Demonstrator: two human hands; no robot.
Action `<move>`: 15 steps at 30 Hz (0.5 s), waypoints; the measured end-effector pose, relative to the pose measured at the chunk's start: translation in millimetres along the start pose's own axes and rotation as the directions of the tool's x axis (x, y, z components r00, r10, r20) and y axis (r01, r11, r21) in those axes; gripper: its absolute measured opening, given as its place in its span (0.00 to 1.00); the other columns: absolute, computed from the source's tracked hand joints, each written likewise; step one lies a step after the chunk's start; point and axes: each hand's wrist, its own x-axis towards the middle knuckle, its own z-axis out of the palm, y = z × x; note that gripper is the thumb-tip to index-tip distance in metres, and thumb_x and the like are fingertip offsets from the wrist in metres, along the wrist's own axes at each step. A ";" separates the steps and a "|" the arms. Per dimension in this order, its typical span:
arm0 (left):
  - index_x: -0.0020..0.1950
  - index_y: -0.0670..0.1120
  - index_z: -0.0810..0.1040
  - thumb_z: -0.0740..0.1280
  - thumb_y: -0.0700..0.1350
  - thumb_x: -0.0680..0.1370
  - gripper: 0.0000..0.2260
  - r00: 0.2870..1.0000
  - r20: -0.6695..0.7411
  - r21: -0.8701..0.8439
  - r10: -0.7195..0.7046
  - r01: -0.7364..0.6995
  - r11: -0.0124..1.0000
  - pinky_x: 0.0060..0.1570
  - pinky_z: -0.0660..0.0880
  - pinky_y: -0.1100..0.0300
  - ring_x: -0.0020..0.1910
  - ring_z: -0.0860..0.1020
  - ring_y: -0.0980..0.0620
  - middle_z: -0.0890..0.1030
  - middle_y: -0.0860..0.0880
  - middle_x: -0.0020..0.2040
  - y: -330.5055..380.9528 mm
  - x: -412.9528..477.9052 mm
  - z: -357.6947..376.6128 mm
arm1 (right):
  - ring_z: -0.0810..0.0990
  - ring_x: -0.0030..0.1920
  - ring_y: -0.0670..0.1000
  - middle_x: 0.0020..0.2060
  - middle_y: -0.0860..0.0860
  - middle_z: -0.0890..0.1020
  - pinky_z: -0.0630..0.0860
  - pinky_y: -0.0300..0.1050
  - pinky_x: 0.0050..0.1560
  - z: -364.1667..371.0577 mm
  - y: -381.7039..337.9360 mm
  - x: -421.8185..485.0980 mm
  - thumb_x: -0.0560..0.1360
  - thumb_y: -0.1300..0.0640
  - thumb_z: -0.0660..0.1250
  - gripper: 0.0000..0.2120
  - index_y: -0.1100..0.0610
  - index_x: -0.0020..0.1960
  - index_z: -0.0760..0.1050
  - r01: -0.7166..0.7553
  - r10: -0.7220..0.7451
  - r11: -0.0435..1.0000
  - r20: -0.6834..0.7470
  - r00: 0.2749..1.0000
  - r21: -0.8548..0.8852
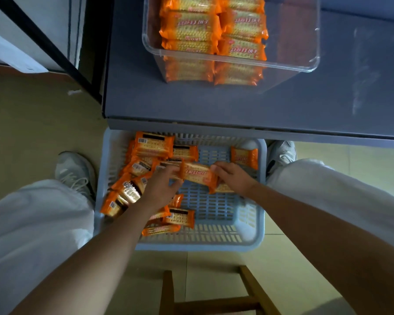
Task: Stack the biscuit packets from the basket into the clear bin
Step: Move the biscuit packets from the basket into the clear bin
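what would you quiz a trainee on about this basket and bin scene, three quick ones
1. True or false: the clear bin stands on the floor beside the basket.
2. Who holds the packet over the basket? A: the left hand alone. B: the right hand alone. C: both hands, one at each end.
3. Fill in: most of the loose packets in the basket lie toward the person's ___ side.

Key
1. False: the clear bin stands up on the table, and the basket is on the floor below its edge.
2. C
3. left
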 end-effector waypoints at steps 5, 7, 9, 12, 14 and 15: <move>0.58 0.49 0.72 0.70 0.40 0.76 0.13 0.982 0.035 -0.353 -0.188 0.188 0.917 0.47 0.74 0.62 0.50 0.78 0.52 0.79 0.51 0.48 15.5 -4.5 -4.8 | 0.79 0.36 0.37 0.40 0.51 0.79 0.77 0.34 0.42 -3.0 -9.9 -11.4 0.82 0.55 0.56 0.13 0.63 0.55 0.74 -0.020 0.016 0.993 0.032 0.999 0.112; 0.55 0.48 0.76 0.68 0.42 0.77 0.08 0.978 0.075 -0.359 -0.195 0.209 0.909 0.43 0.73 0.65 0.47 0.79 0.53 0.80 0.50 0.47 21.2 -7.1 -6.4 | 0.80 0.35 0.37 0.40 0.51 0.78 0.76 0.32 0.40 -4.2 -12.0 -12.3 0.82 0.57 0.56 0.14 0.66 0.59 0.72 -0.022 0.019 0.991 0.024 1.000 0.136; 0.52 0.48 0.78 0.67 0.42 0.79 0.04 0.970 0.104 -0.452 -0.221 0.244 0.858 0.48 0.76 0.63 0.48 0.80 0.51 0.82 0.48 0.49 24.9 -7.7 -7.9 | 0.80 0.38 0.40 0.41 0.50 0.78 0.76 0.32 0.41 -5.2 -13.8 -13.2 0.82 0.57 0.57 0.14 0.65 0.59 0.73 -0.039 0.036 0.989 0.027 0.999 0.141; 0.54 0.44 0.80 0.65 0.41 0.79 0.06 0.963 0.134 -0.448 -0.236 0.271 0.852 0.51 0.78 0.57 0.45 0.81 0.51 0.82 0.45 0.51 28.0 -7.7 -10.4 | 0.79 0.47 0.46 0.46 0.50 0.80 0.75 0.34 0.48 -3.9 -16.6 -14.4 0.80 0.53 0.62 0.12 0.59 0.57 0.77 -0.022 0.018 0.993 0.042 0.999 0.117; 0.55 0.42 0.81 0.67 0.41 0.78 0.07 0.968 0.171 -0.374 -0.184 0.237 0.897 0.54 0.79 0.52 0.47 0.82 0.49 0.83 0.44 0.51 28.7 -6.3 -10.8 | 0.79 0.50 0.44 0.50 0.51 0.81 0.75 0.36 0.52 -1.8 -20.9 -14.0 0.77 0.52 0.67 0.13 0.56 0.60 0.77 0.054 -0.056 0.995 0.026 0.998 0.079; 0.54 0.43 0.81 0.68 0.42 0.78 0.07 0.969 0.191 -0.339 -0.156 0.214 0.916 0.55 0.79 0.49 0.48 0.83 0.49 0.83 0.44 0.51 30.0 -6.8 -10.8 | 0.79 0.49 0.44 0.49 0.51 0.81 0.75 0.37 0.52 -1.1 -24.5 -13.7 0.76 0.53 0.68 0.15 0.55 0.61 0.77 0.089 -0.092 0.993 0.029 0.995 0.083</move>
